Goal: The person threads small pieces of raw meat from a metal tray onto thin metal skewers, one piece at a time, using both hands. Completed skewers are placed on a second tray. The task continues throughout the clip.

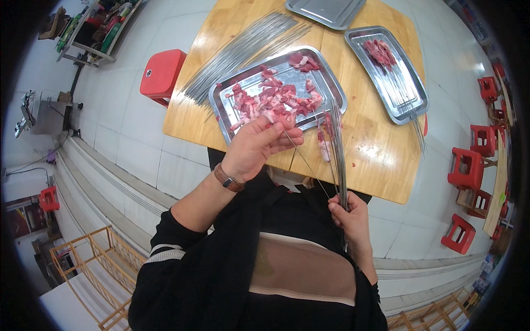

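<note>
My left hand [265, 140] pinches a piece of raw meat [271, 117] at the near edge of a steel tray [285, 78]; the tip of a thin metal skewer [308, 165] meets its fingers. My right hand [350, 211] grips a bundle of metal skewers [340, 161] pointing away from me, and holds the lower end of that slanting skewer. Cut raw meat [281, 97], red with pale fat, lies in the tray. Beside the bundle, pieces of meat [324, 149] are threaded on skewers at the tray's near right corner.
Many loose metal skewers [244, 47] lie on the wooden table [372, 165] at the far left. A narrow steel tray [418, 91] at the right holds skewered meat [380, 53]. Another steel tray [331, 12] stands at the far edge. A red plastic stool [163, 74] is left of the table.
</note>
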A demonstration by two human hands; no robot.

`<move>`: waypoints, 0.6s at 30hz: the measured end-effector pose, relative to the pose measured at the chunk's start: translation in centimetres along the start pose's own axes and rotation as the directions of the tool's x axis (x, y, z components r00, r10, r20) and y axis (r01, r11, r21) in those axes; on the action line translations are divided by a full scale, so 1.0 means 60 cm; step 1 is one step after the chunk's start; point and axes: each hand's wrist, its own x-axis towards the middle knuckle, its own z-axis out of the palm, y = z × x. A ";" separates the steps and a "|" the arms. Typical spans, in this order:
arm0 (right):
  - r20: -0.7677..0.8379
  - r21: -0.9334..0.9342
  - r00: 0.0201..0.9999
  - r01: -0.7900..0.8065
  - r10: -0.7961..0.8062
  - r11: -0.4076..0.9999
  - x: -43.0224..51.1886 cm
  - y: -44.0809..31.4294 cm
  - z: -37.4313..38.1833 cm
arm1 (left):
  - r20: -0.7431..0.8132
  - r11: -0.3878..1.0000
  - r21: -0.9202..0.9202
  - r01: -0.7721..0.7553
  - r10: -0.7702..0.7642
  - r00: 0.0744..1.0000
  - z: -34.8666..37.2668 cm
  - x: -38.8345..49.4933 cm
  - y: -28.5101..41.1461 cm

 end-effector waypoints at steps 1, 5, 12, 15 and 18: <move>0.000 -0.005 1.000 -0.001 0.001 1.000 -0.001 0.000 0.001 | -0.021 1.000 -0.008 -0.002 0.002 1.000 0.003 -0.003 -0.006; 0.010 0.027 1.000 0.001 -0.001 1.000 -0.002 0.000 0.004 | -0.033 0.999 -0.033 -0.010 0.009 0.999 0.011 -0.007 -0.023; 0.005 0.078 1.000 0.022 -0.022 0.997 0.000 0.000 0.006 | -0.029 1.000 -0.023 -0.006 0.005 1.000 0.024 -0.012 -0.023; -0.002 0.105 1.000 0.018 -0.018 0.994 -0.001 0.000 0.002 | 0.051 0.999 -0.027 -0.021 0.023 0.998 0.020 -0.015 -0.014; 0.007 0.124 1.000 0.022 -0.023 0.992 0.000 0.001 0.002 | 0.148 0.955 -0.287 0.076 -0.035 0.988 0.010 -0.011 -0.007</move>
